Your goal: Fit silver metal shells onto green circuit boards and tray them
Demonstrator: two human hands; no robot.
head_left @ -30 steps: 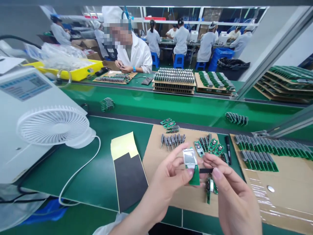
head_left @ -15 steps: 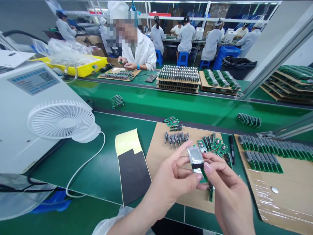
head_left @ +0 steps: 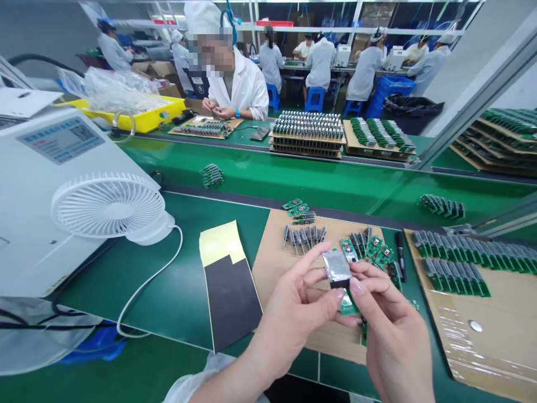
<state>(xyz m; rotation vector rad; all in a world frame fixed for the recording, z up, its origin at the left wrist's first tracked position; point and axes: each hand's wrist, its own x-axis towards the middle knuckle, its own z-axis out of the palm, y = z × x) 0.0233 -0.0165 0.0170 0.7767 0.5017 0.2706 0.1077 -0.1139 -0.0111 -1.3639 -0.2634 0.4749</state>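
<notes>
A small green circuit board [head_left: 336, 265] with a shiny screen and a black strip is held between both hands over the cardboard sheet [head_left: 268, 246]. My left hand [head_left: 289, 308] grips its left side, the thumb on the lower part beside the black strip. My right hand [head_left: 394, 319] pinches its right edge between thumb and fingers. Behind the hands, a row of upright boards [head_left: 304, 238] and a cluster of green boards [head_left: 377, 252] lie on the cardboard. Left of it is a black adhesive sheet [head_left: 232, 302] with a yellow upper part.
A white fan [head_left: 113, 207] with its cable stands at left. A black marker [head_left: 400, 254] and a cardboard tray of boards [head_left: 495, 313] are at right. Boards [head_left: 442, 206] sit on the green belt [head_left: 293, 182]. Across it, a person [head_left: 235, 84] handles a small part.
The boards on the green belt have shifted right. My left thumb has moved slightly up onto the black strip of the held board. Both hands keep their hold.
</notes>
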